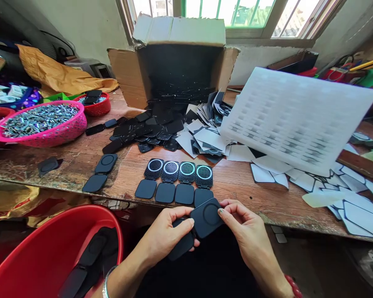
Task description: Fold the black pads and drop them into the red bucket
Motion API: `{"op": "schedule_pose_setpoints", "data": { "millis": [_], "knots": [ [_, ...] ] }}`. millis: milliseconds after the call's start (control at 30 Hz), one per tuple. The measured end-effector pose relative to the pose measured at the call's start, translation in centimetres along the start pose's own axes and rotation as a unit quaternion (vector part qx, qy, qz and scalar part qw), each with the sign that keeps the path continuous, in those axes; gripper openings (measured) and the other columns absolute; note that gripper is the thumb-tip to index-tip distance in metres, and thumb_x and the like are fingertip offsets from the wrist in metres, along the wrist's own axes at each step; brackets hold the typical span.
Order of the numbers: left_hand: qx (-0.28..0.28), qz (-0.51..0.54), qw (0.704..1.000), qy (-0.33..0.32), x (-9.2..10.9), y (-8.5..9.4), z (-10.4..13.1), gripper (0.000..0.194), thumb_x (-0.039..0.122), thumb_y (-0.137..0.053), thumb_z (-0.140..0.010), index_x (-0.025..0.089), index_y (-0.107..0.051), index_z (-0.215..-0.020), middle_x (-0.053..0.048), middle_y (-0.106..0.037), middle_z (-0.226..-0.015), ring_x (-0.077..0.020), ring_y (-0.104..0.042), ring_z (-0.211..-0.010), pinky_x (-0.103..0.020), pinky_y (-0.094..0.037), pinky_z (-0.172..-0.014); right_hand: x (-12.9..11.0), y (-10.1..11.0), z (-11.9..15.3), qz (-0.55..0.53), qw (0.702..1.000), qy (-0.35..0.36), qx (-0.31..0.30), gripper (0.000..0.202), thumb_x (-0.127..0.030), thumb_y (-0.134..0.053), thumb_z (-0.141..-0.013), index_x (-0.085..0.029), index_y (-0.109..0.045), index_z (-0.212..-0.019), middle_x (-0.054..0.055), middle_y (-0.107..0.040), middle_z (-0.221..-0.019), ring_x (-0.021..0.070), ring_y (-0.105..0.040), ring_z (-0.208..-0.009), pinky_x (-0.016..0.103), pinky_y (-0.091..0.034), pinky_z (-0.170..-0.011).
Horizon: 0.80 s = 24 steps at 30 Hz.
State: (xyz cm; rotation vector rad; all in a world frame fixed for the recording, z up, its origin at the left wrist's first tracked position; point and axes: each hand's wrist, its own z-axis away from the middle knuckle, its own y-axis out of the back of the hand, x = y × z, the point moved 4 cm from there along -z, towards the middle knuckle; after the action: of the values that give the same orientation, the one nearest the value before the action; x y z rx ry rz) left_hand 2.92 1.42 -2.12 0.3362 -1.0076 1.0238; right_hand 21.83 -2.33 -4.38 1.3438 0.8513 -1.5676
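A black folding charger case with two hinged square panels and a round ring mark is held in front of the table edge. My left hand grips its lower panel, thumb on top. The fingertips of my right hand pinch the right edge of the upper panel. Just beyond lies a row of several opened cases, their upper halves showing a grid with a pale ring. Left of them rests another opened case, ring side up.
A cardboard box spills black panels and paper-backed sheets. Right are a white tray and peeled backings. Left, a pink basket holds metal pieces. Below, a red tub contains black cases.
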Motion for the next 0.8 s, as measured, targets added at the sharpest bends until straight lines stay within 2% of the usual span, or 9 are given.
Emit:
{"op": "schedule_pose_setpoints", "data": {
  "millis": [233,367,433,500,600,667,733,800],
  "knots": [
    [-0.024,-0.013,1.0,0.005,0.0,-0.1,0.0,0.043,0.041,-0.066,-0.082,0.014,-0.068,-0.116,-0.006,-0.071,-0.078,-0.0151,-0.069,-0.065,-0.021,-0.054,-0.059,-1.5,0.0,0.4,0.088,0.994,0.065,0.006,0.033,-0.047,-0.072,-0.076,-0.021,-0.058,-0.061,0.007,-0.06,-0.086,0.0218,-0.057,-0.085,0.029,-0.046,-0.069],
    [-0.021,-0.023,0.999,-0.012,-0.3,-0.1,0.0,0.041,0.04,-0.065,-0.082,0.015,-0.07,-0.114,-0.004,-0.069,-0.078,-0.0138,-0.068,-0.064,-0.02,-0.051,-0.058,-2.0,0.4,0.6,0.252,0.96,0.123,-0.007,0.031,-0.046,-0.064,-0.083,-0.023,-0.055,-0.064,0.002,-0.055,-0.067,0.0163,-0.049,-0.059,0.029,-0.039,-0.057],
    [-0.013,-0.019,1.0,-0.017,-0.6,-0.2,0.0,0.04,0.041,-0.064,-0.082,0.015,-0.07,-0.113,-0.004,-0.068,-0.08,-0.0143,-0.067,-0.065,-0.021,-0.051,-0.058,-1.8,1.1,0.5,0.302,0.946,0.113,0.021,0.03,-0.049,-0.068,-0.078,-0.024,-0.054,-0.069,0.0,-0.055,-0.062,0.0155,-0.047,-0.053,0.03,-0.037,-0.054],
    [-0.011,-0.003,1.0,-0.02,-0.7,-0.3,0.2,0.04,0.042,-0.062,-0.083,0.015,-0.07,-0.112,-0.004,-0.068,-0.079,-0.0154,-0.066,-0.065,-0.022,-0.05,-0.059,-1.4,1.5,0.4,0.263,0.961,0.077,0.037,0.037,-0.054,-0.075,-0.069,-0.025,-0.056,-0.081,0.0,-0.059,-0.065,0.0165,-0.052,-0.053,0.029,-0.041,-0.053],
    [-0.002,-0.025,0.997,-0.08,-0.2,-0.4,0.5,0.034,0.04,-0.065,-0.081,0.014,-0.072,-0.101,-0.003,-0.067,-0.079,-0.0152,-0.062,-0.071,-0.022,-0.047,-0.065,-0.6,0.1,0.4,0.155,0.987,0.005,-0.051,0.049,-0.061,-0.075,-0.067,-0.024,-0.059,-0.094,0.0,-0.062,-0.067,0.015,-0.053,-0.048,0.026,-0.042,-0.045],
    [0.014,-0.065,0.99,-0.121,0.0,-0.3,0.7,0.03,0.041,-0.067,-0.08,0.013,-0.074,-0.089,-0.002,-0.065,-0.077,-0.0148,-0.058,-0.072,-0.022,-0.044,-0.066,-0.4,-1.2,0.6,0.122,0.988,-0.026,-0.093,0.047,-0.066,-0.069,-0.071,-0.023,-0.061,-0.088,-0.003,-0.057,-0.056,0.0121,-0.046,-0.04,0.024,-0.037,-0.037],
    [0.029,-0.096,0.986,-0.134,0.1,0.3,1.0,0.031,0.042,-0.065,-0.081,0.013,-0.074,-0.084,-0.002,-0.065,-0.075,-0.0153,-0.056,-0.072,-0.022,-0.042,-0.066,-0.4,-2.3,0.4,0.105,0.989,-0.055,-0.093,0.052,-0.073,-0.062,-0.073,-0.022,-0.06,-0.078,-0.004,-0.048,-0.045,0.0109,-0.041,-0.034,0.023,-0.032,-0.033],
    [0.06,-0.128,0.979,-0.146,0.4,1.7,1.3,0.032,0.042,-0.063,-0.083,0.013,-0.073,-0.079,-0.001,-0.065,-0.073,-0.0161,-0.056,-0.072,-0.023,-0.043,-0.067,-0.3,-3.2,-0.3,0.072,0.989,-0.084,-0.095,0.057,-0.078,-0.057,-0.073,-0.021,-0.059,-0.072,-0.003,-0.048,-0.041,0.0111,-0.041,-0.031,0.023,-0.031,-0.032]
  ]
}}
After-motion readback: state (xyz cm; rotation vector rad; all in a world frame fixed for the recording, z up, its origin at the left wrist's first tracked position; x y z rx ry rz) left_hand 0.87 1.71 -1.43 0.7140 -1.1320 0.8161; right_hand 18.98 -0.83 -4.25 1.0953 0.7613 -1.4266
